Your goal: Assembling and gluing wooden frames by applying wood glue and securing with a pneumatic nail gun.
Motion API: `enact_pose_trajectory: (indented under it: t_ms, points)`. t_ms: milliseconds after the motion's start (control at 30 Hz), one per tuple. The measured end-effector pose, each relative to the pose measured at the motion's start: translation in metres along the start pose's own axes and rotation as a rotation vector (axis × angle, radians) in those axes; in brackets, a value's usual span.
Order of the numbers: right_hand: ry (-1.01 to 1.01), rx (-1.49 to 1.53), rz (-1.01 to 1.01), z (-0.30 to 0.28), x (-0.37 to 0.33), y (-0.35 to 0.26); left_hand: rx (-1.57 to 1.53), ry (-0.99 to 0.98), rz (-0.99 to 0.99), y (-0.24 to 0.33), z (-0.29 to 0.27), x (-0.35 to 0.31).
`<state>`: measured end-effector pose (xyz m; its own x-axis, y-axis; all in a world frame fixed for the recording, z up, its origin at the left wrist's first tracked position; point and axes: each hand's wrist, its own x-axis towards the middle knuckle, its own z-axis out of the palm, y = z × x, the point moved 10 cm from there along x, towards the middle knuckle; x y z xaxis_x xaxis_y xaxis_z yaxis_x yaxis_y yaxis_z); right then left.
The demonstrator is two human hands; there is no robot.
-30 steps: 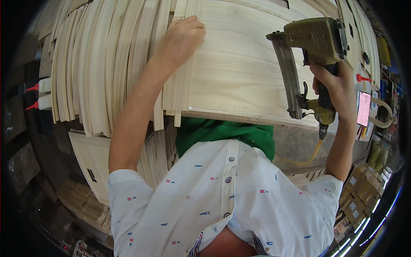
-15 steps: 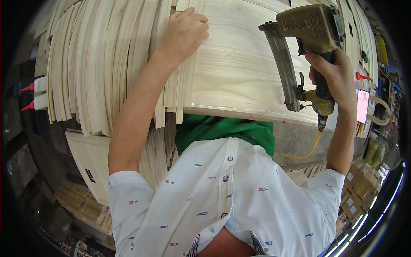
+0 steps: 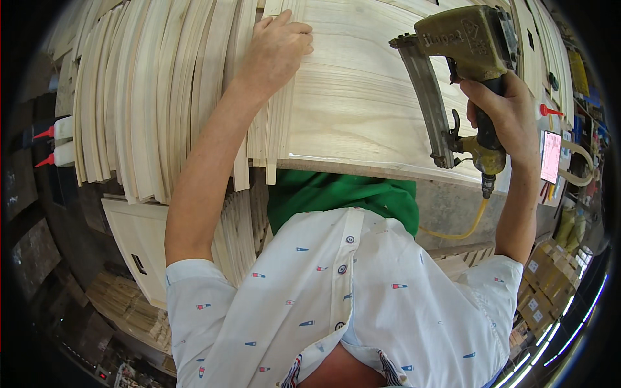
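Observation:
My right hand [image 3: 508,119] is wrapped round the black grip of a brass-coloured pneumatic nail gun [image 3: 460,39], raised above the right part of a pale wooden panel [image 3: 369,97]. Its long magazine slants down on the left, and a yellow air hose [image 3: 469,229] runs below it. At the panel's left side my left hand [image 3: 278,52] is closed over a bundle of narrow wooden strips [image 3: 279,126], thumb to the left and fingers to the right. The fingertips are partly hidden. A thin white line, perhaps glue, shows along the panel's near edge.
Many long wooden strips [image 3: 149,97] lie side by side at left. Two white bottles with red nozzles [image 3: 63,155] stand beyond them. A lit phone [image 3: 550,156], a red nozzle [image 3: 550,110] and a roll of tape [image 3: 582,165] are at right. A framed panel [image 3: 137,246] leans below left.
Almost nothing differs. The whole picture shifts slightly, while both hands keep their places on the strips and the nail gun.

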<state>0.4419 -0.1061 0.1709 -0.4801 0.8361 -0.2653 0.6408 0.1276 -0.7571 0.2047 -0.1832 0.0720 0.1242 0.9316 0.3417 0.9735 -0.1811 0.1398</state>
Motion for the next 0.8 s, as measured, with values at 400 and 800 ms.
enact_pose_trajectory:
  t_ms: [400,800]
  points:
    - [-0.014,-0.002,0.019,0.000,-0.004,0.008,0.017,0.002,0.027,0.004,0.004,0.001]
    - [-0.039,-0.008,0.027,-0.002,-0.005,0.018,0.038,-0.049,0.030,-0.001,0.000,-0.005]
